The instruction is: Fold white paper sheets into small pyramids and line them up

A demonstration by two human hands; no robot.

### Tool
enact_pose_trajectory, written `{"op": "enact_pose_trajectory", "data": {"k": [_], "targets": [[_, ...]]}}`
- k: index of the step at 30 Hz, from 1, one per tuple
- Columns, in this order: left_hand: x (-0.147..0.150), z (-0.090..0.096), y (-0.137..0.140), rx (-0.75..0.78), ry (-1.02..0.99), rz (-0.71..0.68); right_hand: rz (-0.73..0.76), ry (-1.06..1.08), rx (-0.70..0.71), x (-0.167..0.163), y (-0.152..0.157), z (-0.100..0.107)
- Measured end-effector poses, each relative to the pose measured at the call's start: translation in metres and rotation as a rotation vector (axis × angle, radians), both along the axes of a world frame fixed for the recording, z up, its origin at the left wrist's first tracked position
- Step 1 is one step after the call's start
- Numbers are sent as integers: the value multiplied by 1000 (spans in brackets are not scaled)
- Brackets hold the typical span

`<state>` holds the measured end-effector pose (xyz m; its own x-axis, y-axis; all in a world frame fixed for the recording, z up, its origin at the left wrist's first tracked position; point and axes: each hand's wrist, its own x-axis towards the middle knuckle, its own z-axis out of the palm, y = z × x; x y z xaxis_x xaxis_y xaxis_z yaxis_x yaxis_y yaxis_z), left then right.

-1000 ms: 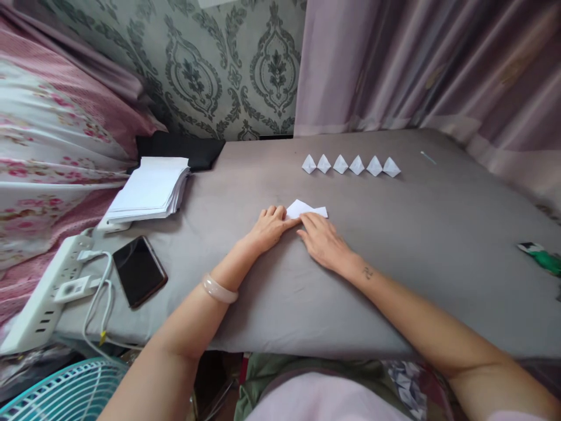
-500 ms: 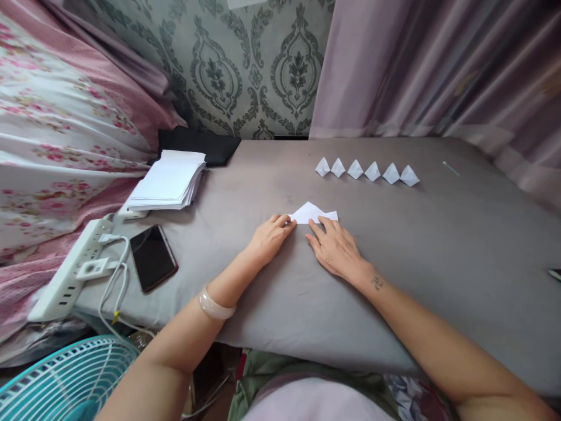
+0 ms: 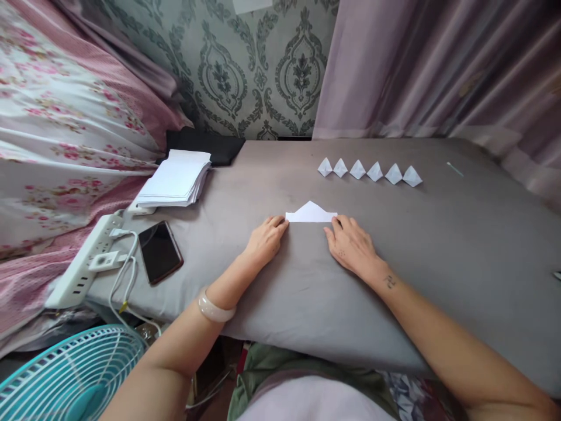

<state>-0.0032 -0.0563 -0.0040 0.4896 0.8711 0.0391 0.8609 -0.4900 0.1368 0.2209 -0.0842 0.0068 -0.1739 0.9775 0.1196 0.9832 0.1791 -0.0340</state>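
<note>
A white sheet of paper [image 3: 311, 213], folded into a low strip with a peaked middle, lies flat on the grey cloth in front of me. My left hand [image 3: 267, 238] is at the strip's left end, with its fingers close together and closed on that corner. At the opposite end, my right hand [image 3: 350, 242] touches the right corner with its fingertips. Its fingers are spread and the thumb stands apart. Beyond the strip stands a row of several small folded paper shapes [image 3: 358, 169], each with a pointed top.
To the left are a stack of white paper [image 3: 175, 178], a black flat item [image 3: 225, 150], a phone [image 3: 160, 251] and a white power strip [image 3: 83, 263] with cables. A turquoise fan [image 3: 83, 374] stands below the edge. A thin stick [image 3: 454, 169] lies far right.
My right hand has slid right, off the middle of the folded paper to its right end. My left hand has shifted slightly left, leaving more of the strip showing.
</note>
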Motion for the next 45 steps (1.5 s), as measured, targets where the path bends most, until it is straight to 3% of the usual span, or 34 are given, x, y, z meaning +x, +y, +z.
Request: {"op": "enact_pose_trajectory", "data": {"k": [5,7,9,10,12,14,16,19,23,27,33,35,38,41,45], "targets": [[-5,13,11,-43,-121,7,-7,81,-35,15,19,13],[-4,24,14,-28,-201,126,-82,224,-90,24,33,15],[3,34,13,140,-307,291,-172,423,-74,31,46,10],[10,37,13,220,-360,308,-221,534,-38,34,51,5],[27,35,13,254,-402,128,-332,735,44,38,58,-8],[45,27,16,190,-365,-91,-393,928,92,41,61,-23],[60,16,22,112,-323,-169,-401,980,108,44,62,-35],[72,3,34,43,-270,-206,-381,1018,104,47,64,-44],[70,-7,42,63,-263,-194,-358,1059,84,47,66,-45],[69,-8,43,119,-242,-175,-374,1087,77,46,67,-42],[74,-2,42,196,-33,-259,-352,1138,101,44,65,-38],[73,2,43,254,-180,-180,-343,1161,142,41,63,-32],[70,13,38,288,-710,81,-288,1259,208,34,56,-15],[73,25,23,23,-1250,293,-130,1388,154,26,41,9],[83,30,2,-289,-1504,310,56,1398,-19,13,22,30]]}}
